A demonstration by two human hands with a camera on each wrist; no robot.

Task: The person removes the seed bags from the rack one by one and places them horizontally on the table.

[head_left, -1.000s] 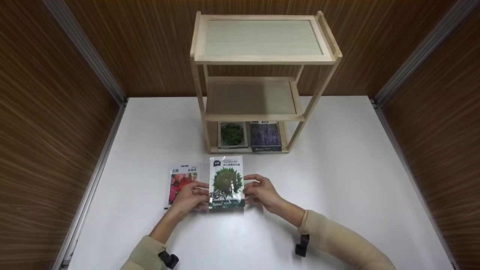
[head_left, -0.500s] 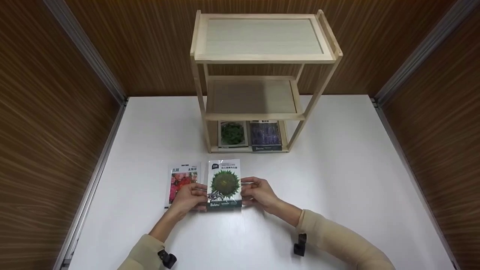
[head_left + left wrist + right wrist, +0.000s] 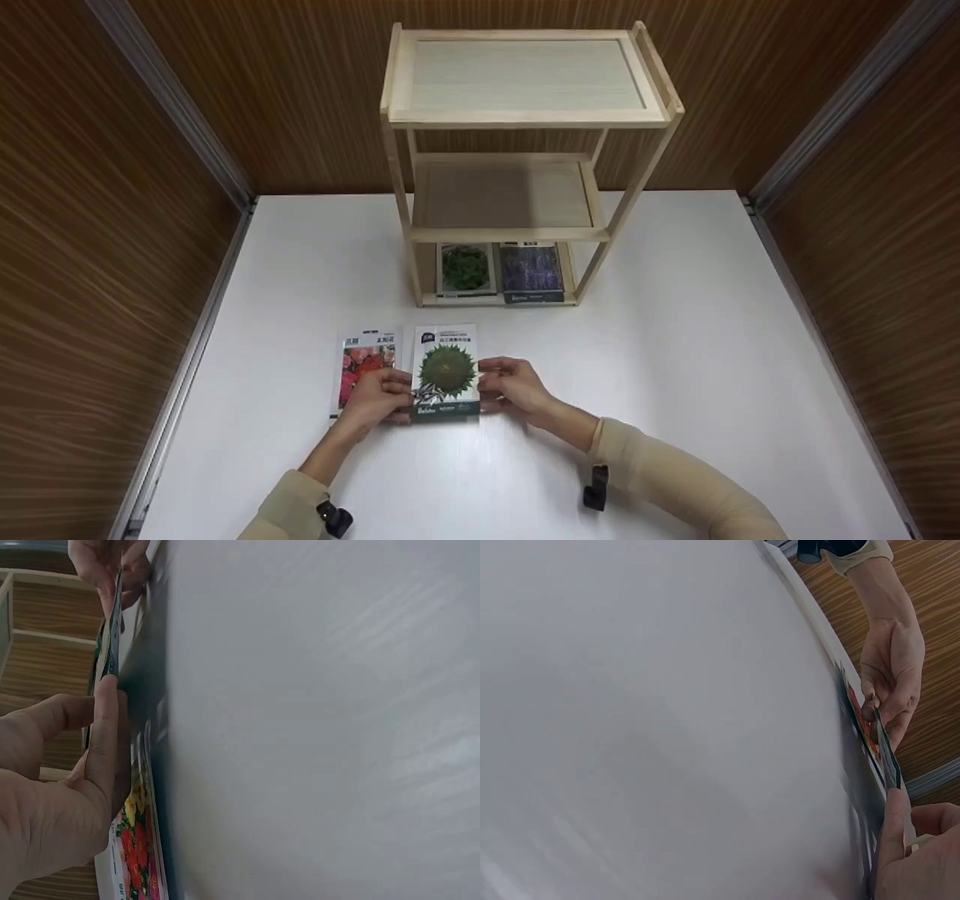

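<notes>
A seed packet with a green spiky round flower head (image 3: pixel 448 371) is pinched by both hands, one at each side edge. My left hand (image 3: pixel 377 397) grips its left edge, and my right hand (image 3: pixel 519 388) its right edge. Edge-on in the left wrist view, the packet (image 3: pixel 115 641) sits slightly above the white surface, over its own shadow. To its left lies a flat packet with red and pink flowers (image 3: pixel 367 358), partly covered by my left hand. The right wrist view shows both hands on the thin packet (image 3: pixel 887 754).
Behind the hands stands a three-tier wooden shelf (image 3: pixel 510 234). On its bottom tier lie a packet with green leaves (image 3: pixel 465 268) and one with purple flowers (image 3: pixel 531 268). Wood-grain panels (image 3: pixel 112 262) enclose the white table (image 3: pixel 675 337) on the sides and back.
Both hands have carried the green-headed packet a little left and toward me, lower and beside the red-flower packet. The grip on it stays the same.
</notes>
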